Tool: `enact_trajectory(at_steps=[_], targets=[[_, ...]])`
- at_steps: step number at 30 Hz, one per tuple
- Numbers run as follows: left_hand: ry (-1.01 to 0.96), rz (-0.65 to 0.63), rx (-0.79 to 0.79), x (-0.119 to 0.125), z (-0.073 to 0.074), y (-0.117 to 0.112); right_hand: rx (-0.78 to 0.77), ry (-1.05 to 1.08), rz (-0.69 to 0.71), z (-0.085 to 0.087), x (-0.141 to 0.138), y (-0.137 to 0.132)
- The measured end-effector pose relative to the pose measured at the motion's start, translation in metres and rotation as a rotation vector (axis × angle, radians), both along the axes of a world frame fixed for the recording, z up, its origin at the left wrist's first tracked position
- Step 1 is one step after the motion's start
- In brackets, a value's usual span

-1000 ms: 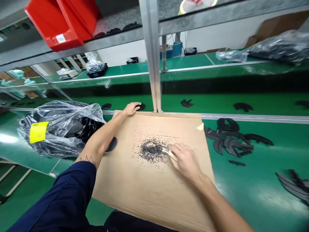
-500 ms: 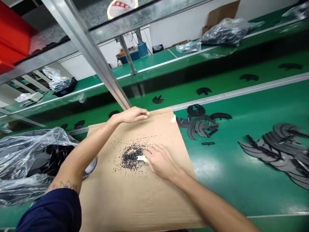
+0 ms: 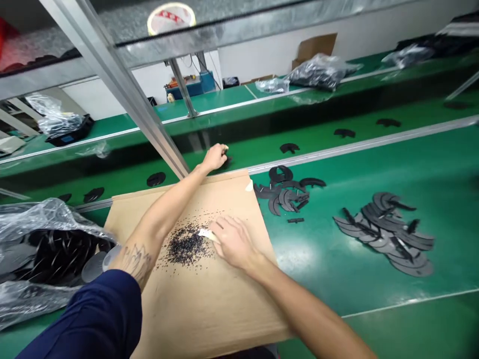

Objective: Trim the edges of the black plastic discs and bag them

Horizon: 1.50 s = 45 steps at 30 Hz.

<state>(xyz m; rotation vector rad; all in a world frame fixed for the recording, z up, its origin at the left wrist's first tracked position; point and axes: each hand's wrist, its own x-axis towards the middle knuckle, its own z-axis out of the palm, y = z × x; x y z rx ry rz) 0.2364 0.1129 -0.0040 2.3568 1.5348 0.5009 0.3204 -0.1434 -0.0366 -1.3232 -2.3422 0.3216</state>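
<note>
My left hand reaches over the green belt, fingers curled down on a black plastic part that is mostly hidden beneath it. Pale covers show on its fingertips. My right hand is closed on a small tool with a whitish tip; its exact kind is hidden by the fingers. Below that tip, a heap of small black scraps lies scattered on a cardboard sheet.
Curved black parts lie in two piles, a nearer one and one farther right. More parts ride on the belt. A clear plastic bag of black parts sits left. A metal post slants above the belt.
My left hand has moved forward from above the cardboard onto the belt and curled at a black part. My right hand keeps the tool over the scraps. The view has shifted right.
</note>
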Motion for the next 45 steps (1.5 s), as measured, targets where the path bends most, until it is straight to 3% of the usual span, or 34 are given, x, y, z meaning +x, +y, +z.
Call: enact_trajectory(at_steps=[4, 6, 9, 12, 15, 17, 19, 22, 25, 28, 31, 35, 40, 43, 45], targets=[[-0.142, -0.087, 0.012, -0.054, 0.025, -0.035, -0.004, 0.502, -0.217, 0.001, 0.002, 0.007], [-0.357, -0.296, 0.023, -0.083, 0.035, -0.07, -0.083, 0.825, -0.306, 0.002, 0.003, 0.012], [-0.465, -0.587, 0.092, -0.11, 0.039, -0.13, -0.465, 1.158, -0.29, 0.004, 0.003, 0.019], [-0.342, -0.779, 0.158, -0.119, 0.035, -0.181, -0.907, 1.223, -0.13, 0.008, -0.001, 0.019], [-0.146, -0.845, 0.282, -0.132, 0.034, -0.21, -1.048, 1.176, -0.07, 0.014, -0.007, 0.016], [-0.039, -0.772, 0.384, -0.156, 0.04, -0.218, -1.016, 1.135, -0.095, 0.015, -0.011, 0.016], [0.063, -0.584, 0.408, -0.194, 0.049, -0.219, -0.947, 1.1, -0.147, 0.014, -0.012, 0.019], [0.35, -0.216, 0.147, -0.261, 0.058, -0.219, -0.841, 1.058, -0.226, 0.008, -0.013, 0.027], [0.638, 0.048, -0.198, -0.313, 0.046, -0.227, -0.738, 1.032, -0.299, 0.002, -0.016, 0.032], [0.697, 0.179, -0.324, -0.334, 0.021, -0.238, -0.631, 0.977, -0.36, 0.0, -0.021, 0.031], [0.527, 0.261, -0.296, -0.338, 0.004, -0.245, -0.563, 0.886, -0.363, -0.002, -0.026, 0.026], [0.03, 0.228, -0.114, -0.323, 0.003, -0.249, -0.479, 0.811, -0.323, -0.003, -0.031, 0.023], [-0.739, 0.044, -0.108, -0.243, -0.01, -0.251, -0.492, 0.78, -0.253, 0.004, -0.044, 0.015], [-0.885, 0.085, -0.109, -0.193, -0.027, -0.252, -0.501, 0.773, -0.182, 0.005, -0.049, 0.01], [-0.901, 0.135, -0.075, -0.174, -0.037, -0.253, -0.473, 0.773, -0.158, 0.004, -0.048, 0.007]])
